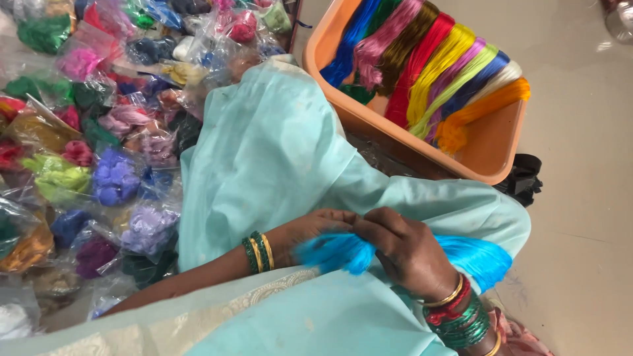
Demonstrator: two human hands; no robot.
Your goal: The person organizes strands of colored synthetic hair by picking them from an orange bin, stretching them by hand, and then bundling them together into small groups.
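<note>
On my left I see clear bags of coloured thread (99,151). My left hand (316,227) and right hand (405,254) are both pinched on 1 bright blue thread bundle (343,254) lying across my lap. The orange tub (422,142) of skeins sits upper right.

Orange tub (491,155) sits upper right, packed with bright thread skeins (435,66); clear bags of coloured fibre (112,132) crowd the left; pale floor (580,217) at right.

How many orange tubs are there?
1. The orange tub sits at the upper right on the floor, full of coloured thread bundles, beyond the person's hands. Others may be out of view.
</note>
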